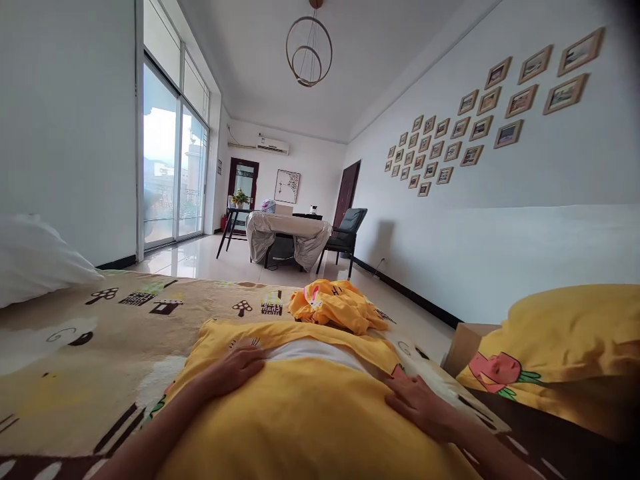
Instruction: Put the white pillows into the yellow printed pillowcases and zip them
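Yellow pillowcase [310, 420] lies on the patterned blanket [75, 380], mouth gaping w/ white insert [313, 350] visible. Uneven tugging or slipping cloth could prob. bunch the insert or push it out. L hand [243, 365] palm-down on the case's left side, reaching fwd; R hand [414, 400] angled inward at its right edge. Fingers fairly straight; can't tell if either pinches fabric.
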Demonstrator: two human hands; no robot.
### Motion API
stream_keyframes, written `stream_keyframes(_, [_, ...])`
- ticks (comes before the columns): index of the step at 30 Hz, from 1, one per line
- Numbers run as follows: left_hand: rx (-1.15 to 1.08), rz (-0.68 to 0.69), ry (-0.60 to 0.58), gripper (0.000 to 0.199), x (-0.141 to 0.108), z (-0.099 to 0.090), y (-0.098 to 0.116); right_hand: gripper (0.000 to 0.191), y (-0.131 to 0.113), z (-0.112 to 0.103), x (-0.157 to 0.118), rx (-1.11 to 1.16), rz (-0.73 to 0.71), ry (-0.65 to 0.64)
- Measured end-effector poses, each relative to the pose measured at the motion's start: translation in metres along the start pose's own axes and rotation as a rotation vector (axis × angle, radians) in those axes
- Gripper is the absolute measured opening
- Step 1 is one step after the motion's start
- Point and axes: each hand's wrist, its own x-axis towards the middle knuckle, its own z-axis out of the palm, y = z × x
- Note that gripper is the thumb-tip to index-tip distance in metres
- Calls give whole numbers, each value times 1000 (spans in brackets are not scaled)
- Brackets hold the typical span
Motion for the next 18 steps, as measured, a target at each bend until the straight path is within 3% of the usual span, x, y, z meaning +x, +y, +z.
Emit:
stream_keyframes(2, [70, -24, 24, 44, -6, 0, -9, 35, 6, 2, 6, 54, 8, -110])
stream_keyframes(4, [180, -20, 51, 42, -12, -9, -12, 34, 8, -5, 18, 0, 3, -110])
stream_keyframes(9, [575, 33, 133, 49, -18, -70, 8, 38, 13, -53, 52, -213, -12, 8])
stream_keyframes(14, [730, -6, 437, 41, -19, -127, 34, 44, 8, -90, 69, -430, 31, 225])
stream_keyframes(18, [862, -37, 460, 56, -23, -143, 50, 40, -9, -94, 82, -604, 36, 107])
